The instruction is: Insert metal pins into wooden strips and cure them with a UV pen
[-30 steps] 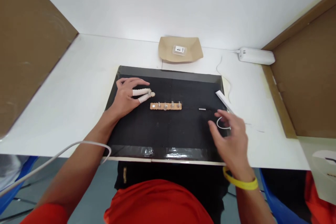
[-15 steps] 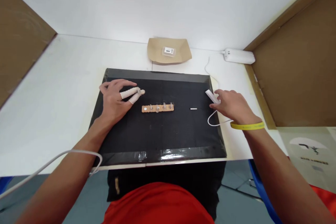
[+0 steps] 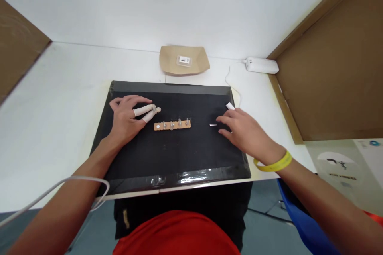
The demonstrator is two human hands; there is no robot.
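Note:
My left hand [image 3: 127,114] is over the left of the black mat [image 3: 179,153]. White finger cots cover its thumb and index finger, which pinch a small clear piece [image 3: 154,108]; its exact kind is too small to make out. Right of that hand lies a narrow tan strip [image 3: 168,126] with a white dot and several small clear parts standing on it. My right hand [image 3: 239,129], thumb and fingers apart, hovers just right of a thin silvery pin [image 3: 213,124] on the mat. Behind its fingers a white stick-like object [image 3: 230,106] is partly hidden.
A brown paper tray [image 3: 166,63] with a small labelled clear box [image 3: 184,61] stands at the back. To its right lies a white power bank-like block [image 3: 261,65] with a thin white cable [image 3: 229,75]. Brown panels flank the table.
My right hand has let go of the white stick-like object and moved left, toward the silvery pin. My left hand keeps its pinch. The whole view has shifted slightly.

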